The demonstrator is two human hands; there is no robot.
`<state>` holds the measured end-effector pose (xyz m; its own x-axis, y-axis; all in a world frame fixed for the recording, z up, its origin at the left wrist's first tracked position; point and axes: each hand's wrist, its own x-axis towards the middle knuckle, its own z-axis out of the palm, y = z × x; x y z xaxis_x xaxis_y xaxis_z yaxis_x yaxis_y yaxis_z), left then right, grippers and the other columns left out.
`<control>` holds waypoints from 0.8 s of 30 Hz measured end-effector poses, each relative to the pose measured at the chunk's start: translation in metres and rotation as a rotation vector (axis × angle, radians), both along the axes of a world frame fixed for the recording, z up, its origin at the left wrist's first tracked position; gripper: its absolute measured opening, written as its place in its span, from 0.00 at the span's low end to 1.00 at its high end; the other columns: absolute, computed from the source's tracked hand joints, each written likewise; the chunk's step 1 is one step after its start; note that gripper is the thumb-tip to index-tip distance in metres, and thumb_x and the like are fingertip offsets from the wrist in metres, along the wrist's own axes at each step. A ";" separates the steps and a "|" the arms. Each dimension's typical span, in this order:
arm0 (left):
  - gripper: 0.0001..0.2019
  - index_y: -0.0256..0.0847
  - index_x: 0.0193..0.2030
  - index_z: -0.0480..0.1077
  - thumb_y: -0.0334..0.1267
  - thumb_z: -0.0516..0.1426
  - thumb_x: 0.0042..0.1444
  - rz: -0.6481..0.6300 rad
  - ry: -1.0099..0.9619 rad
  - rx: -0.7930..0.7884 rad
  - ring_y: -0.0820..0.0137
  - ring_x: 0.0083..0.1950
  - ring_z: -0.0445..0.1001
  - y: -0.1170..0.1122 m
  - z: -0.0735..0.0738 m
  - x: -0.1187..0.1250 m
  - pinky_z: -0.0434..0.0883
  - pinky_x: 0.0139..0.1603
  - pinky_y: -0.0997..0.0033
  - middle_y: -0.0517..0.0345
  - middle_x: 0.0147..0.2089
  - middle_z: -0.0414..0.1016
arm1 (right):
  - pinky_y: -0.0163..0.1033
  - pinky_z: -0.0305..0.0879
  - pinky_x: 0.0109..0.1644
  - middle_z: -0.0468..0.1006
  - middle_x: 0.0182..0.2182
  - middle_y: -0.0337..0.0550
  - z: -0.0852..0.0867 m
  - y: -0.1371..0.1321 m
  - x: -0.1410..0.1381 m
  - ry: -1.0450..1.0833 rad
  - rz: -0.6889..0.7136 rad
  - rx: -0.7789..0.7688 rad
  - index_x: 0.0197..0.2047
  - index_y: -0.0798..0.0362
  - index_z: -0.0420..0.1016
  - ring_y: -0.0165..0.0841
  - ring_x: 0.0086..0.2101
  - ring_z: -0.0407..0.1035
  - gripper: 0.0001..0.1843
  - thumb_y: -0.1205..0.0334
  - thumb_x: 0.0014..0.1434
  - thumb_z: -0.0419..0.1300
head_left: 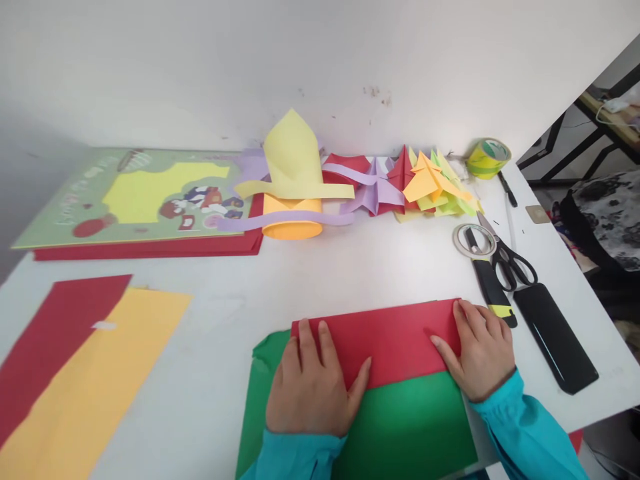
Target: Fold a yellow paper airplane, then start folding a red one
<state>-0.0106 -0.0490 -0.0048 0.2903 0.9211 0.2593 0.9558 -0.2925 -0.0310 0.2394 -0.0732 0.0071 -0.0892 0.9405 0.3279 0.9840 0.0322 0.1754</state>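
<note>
A folded strip of red paper [400, 343] lies across a larger green sheet [415, 427] at the front of the table. My left hand [310, 387] rests on the strip's left end, palm down, fingers stretched out and thumb apart. At the other end, my right hand [483, 343] presses down with its fingertips on the top right corner and its thumb on the red surface; its fingers are extended. The green sheet's upper left corner is crumpled. Part of the green paper is hidden beneath my left hand and sleeve.
Red paper [65, 320] and orange paper [110, 373] lie left. Behind are a printed green pad [65, 193], rolled paper shapes [293, 153] and folded paper pieces [430, 180]. Scissors [510, 260], a box cutter [493, 290], tape [489, 158] and a black phone-like slab [555, 337] are right.
</note>
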 end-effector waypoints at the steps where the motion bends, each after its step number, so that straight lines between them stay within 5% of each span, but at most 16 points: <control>1: 0.40 0.11 0.59 0.60 0.55 0.49 0.57 -0.002 -0.004 -0.002 0.35 0.54 0.64 0.000 0.000 0.000 0.68 0.45 0.45 0.14 0.59 0.59 | 0.51 0.56 0.52 0.75 0.49 0.56 0.000 0.000 0.000 -0.004 0.006 0.000 0.52 0.63 0.72 0.48 0.48 0.64 0.31 0.43 0.61 0.53; 10: 0.40 0.11 0.58 0.61 0.55 0.50 0.56 0.033 -0.088 -0.026 0.34 0.61 0.58 -0.001 -0.005 0.003 0.65 0.54 0.43 0.14 0.60 0.57 | 0.53 0.52 0.57 0.76 0.47 0.58 0.002 0.000 0.005 -0.007 0.063 -0.011 0.52 0.65 0.72 0.47 0.49 0.66 0.31 0.43 0.62 0.52; 24: 0.39 0.14 0.58 0.63 0.56 0.53 0.55 0.000 -0.006 -0.041 0.33 0.62 0.60 0.000 -0.005 -0.003 0.67 0.54 0.44 0.14 0.60 0.57 | 0.59 0.50 0.59 0.74 0.47 0.62 -0.002 0.003 0.009 0.021 0.113 -0.029 0.53 0.68 0.70 0.50 0.47 0.67 0.37 0.39 0.61 0.49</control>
